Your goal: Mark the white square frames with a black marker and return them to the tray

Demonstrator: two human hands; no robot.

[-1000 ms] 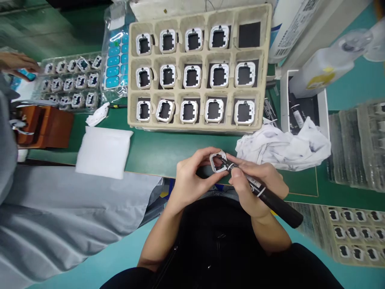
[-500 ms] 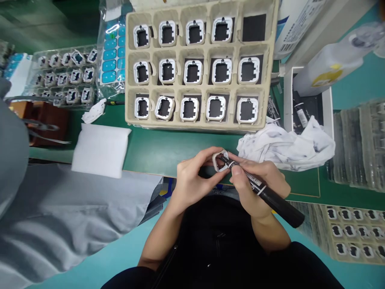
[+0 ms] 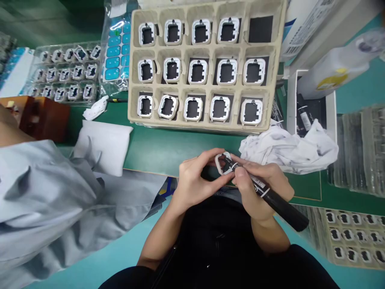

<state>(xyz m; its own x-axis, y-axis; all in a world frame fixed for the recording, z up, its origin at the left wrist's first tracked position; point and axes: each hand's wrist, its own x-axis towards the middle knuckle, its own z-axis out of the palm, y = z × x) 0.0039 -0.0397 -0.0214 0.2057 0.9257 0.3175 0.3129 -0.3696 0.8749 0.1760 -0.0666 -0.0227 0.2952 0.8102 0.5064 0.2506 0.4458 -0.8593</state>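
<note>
Left hand, half curled, pinches the frame [image 3: 218, 161] at the bench's near edge! Right hand [image 3: 254, 202] wraps the marker [image 3: 267, 195] snugly, nib end at the frame's opening. Tray [image 3: 180, 125] at twelve o'clock, cloth [image 3: 288, 150] towards three.

Lettering: none legible to you in this view. Noted marks: the black marker [image 3: 278, 204] you hold carries white print, a pale label panel and a small ring-shaped sign, all too small to read. A white package [image 3: 311, 28] at upper right bears rows of dark characters and a barcode, unreadable. The bottle [image 3: 327, 74] shows a yellow label, wording blurred. A marker in the bin [image 3: 306, 119] has a white label, likewise illegible.
</note>
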